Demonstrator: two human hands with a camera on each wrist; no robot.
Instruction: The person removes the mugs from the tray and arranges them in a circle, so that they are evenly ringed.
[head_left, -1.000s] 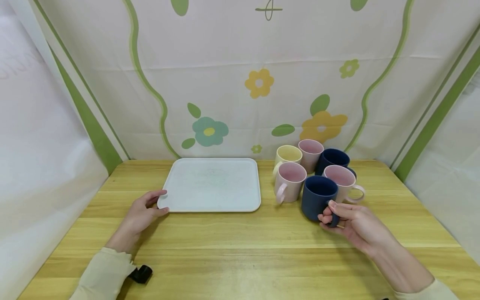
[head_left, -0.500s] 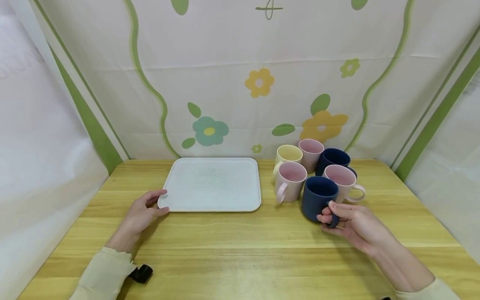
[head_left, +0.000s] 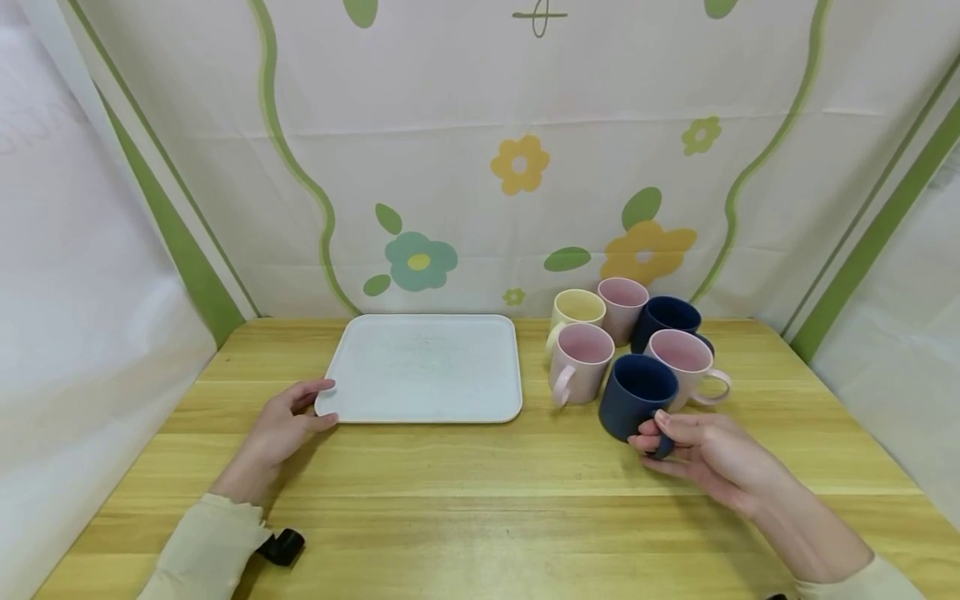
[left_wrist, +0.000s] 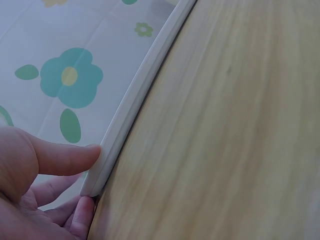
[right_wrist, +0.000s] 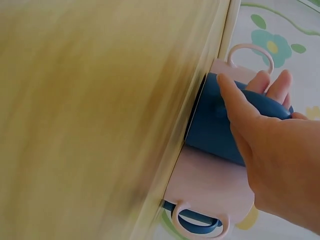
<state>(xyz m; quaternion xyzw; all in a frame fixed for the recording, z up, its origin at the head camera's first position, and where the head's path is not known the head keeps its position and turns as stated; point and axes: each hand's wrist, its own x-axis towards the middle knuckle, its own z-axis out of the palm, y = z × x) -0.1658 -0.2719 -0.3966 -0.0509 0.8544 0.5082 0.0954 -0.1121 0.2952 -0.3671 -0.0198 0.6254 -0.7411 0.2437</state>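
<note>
In the head view my right hand (head_left: 720,454) grips the handle of a dark blue mug (head_left: 628,407), the nearest of a group of mugs. The mug leans slightly, and whether its base still touches the table cannot be told. The right wrist view shows my thumb and fingers around the blue handle (right_wrist: 265,106), with a pink mug (right_wrist: 210,180) close beside it. My left hand (head_left: 276,433) holds the near left corner of a white rectangular tray (head_left: 427,371). In the left wrist view the thumb (left_wrist: 70,159) presses the tray's rim (left_wrist: 125,107), with fingers curled by the corner.
Behind the held mug stand a pink mug (head_left: 581,367), a yellow mug (head_left: 576,308), another pink mug (head_left: 621,308), a second dark blue mug (head_left: 666,321) and a pink mug (head_left: 686,358) with its handle rightward. The wooden table (head_left: 480,517) meets a flowered curtain (head_left: 450,167) behind.
The held blue mug has shifted slightly left and tipped a little, its rim leaning right, and my right hand has moved left with it. My left hand and the tray stay put.
</note>
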